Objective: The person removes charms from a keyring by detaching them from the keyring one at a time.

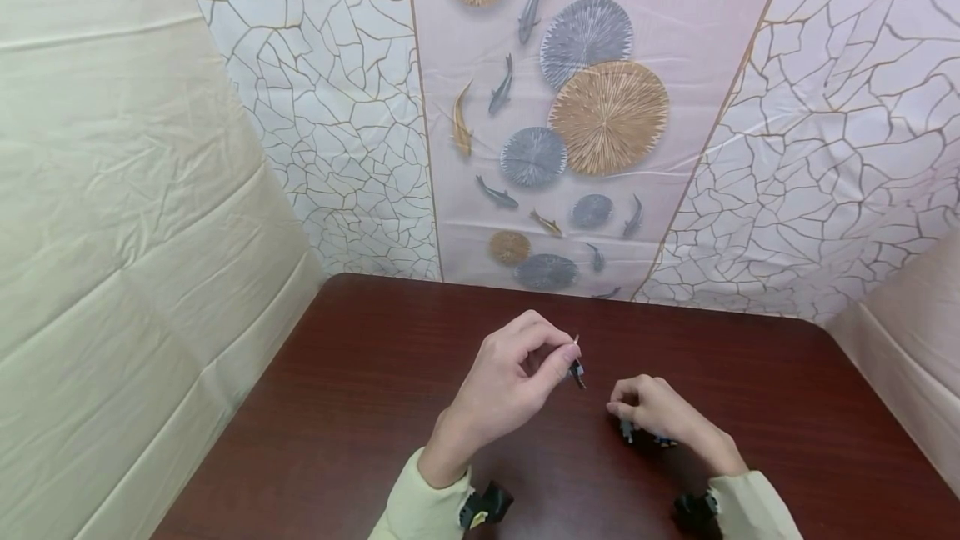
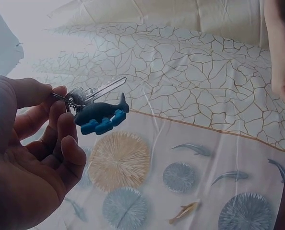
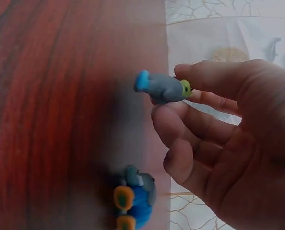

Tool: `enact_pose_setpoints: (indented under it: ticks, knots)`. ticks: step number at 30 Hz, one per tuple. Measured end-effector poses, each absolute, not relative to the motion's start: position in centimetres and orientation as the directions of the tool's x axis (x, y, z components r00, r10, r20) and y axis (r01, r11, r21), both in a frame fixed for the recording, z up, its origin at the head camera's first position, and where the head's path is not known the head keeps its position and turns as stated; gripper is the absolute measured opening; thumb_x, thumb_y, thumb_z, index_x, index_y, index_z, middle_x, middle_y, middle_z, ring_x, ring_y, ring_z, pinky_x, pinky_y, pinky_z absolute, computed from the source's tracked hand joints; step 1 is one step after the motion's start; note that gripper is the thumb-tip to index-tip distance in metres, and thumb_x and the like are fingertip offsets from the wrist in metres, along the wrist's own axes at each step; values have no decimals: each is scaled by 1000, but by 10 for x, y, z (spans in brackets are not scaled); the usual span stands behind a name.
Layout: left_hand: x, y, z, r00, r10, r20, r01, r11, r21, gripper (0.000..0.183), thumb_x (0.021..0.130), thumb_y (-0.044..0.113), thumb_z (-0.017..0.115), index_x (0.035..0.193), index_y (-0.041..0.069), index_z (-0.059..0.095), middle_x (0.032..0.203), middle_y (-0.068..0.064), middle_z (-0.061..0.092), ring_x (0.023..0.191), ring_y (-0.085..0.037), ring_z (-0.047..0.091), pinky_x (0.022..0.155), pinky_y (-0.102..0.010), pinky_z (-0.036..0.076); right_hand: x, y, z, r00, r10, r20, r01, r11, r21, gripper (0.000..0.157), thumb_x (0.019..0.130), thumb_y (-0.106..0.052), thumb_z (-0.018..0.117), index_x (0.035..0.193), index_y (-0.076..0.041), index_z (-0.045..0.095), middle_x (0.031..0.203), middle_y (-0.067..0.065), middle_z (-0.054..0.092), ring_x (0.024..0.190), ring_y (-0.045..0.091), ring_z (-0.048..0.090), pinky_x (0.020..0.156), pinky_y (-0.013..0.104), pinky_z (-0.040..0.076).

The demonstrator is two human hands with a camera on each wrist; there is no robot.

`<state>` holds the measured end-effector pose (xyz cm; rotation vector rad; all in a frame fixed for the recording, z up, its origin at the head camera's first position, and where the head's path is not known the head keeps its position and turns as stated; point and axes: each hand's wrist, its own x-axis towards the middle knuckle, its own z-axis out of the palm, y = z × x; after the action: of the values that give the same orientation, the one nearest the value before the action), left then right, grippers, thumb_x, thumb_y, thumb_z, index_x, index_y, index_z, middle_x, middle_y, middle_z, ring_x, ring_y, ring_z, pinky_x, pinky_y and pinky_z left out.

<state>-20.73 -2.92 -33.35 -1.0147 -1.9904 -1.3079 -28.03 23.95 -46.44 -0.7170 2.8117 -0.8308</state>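
Above the table, my left hand (image 1: 504, 382) pinches a key ring (image 2: 60, 97) between thumb and forefinger. From the ring hang a silver key (image 2: 106, 89) and a dark whale-shaped charm (image 2: 98, 114) with bright blue lumps along its underside. To the right and lower, my right hand (image 1: 663, 413) holds a small grey figurine (image 3: 164, 87) between thumb and fingers, close over the tabletop. This figurine has a light blue end and a yellow-green part at the fingers. Below that hand, a grey and blue figurine (image 3: 141, 199) with orange feet stands on the table.
The dark reddish-brown table (image 1: 360, 382) fills the lower middle of the head view. Behind it hangs a patterned cloth (image 1: 352, 107) with fish and round leaf prints. A cream cloth (image 1: 135, 215) closes the left side, and another pale cloth (image 1: 907, 357) the right.
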Motion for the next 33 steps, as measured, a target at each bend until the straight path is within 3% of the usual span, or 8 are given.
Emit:
enact_pose_setpoints:
  ticks: [16,20,25,33]
  knots:
    - [-208,-40,-328,-599,248,761,799,247,549,10,92,19,58,86,16,65,79,7,55,64,-1,46,53,-17,44,-282,241,-461,-887,-462,-15,-390,766,-511,13,89,-21,62,76,-17,63,59,-4,56,47,4,49,46,23,41]
    - [-209,-41,-328,-607,243,757,793,244,558,11,92,20,58,85,16,66,78,7,55,63,-1,46,53,-18,44,-281,244,-456,-889,-457,16,-410,781,-472,14,89,-21,61,76,-19,63,58,-9,52,48,2,45,47,21,40]
    - [-209,-41,-328,-622,242,744,781,249,573,11,92,21,58,85,16,65,77,8,55,62,-2,46,53,-15,43,-276,245,-442,-883,-468,17,-419,774,-475,16,91,-24,58,77,-20,63,58,-11,48,49,2,43,49,21,38]
    - [-208,-41,-328,-644,240,726,764,237,600,11,92,21,57,85,16,65,76,7,54,61,-4,46,51,-19,43,-256,231,-401,-874,-479,80,-454,747,-486,15,93,-35,54,88,-26,64,72,-10,58,56,3,48,53,22,40]
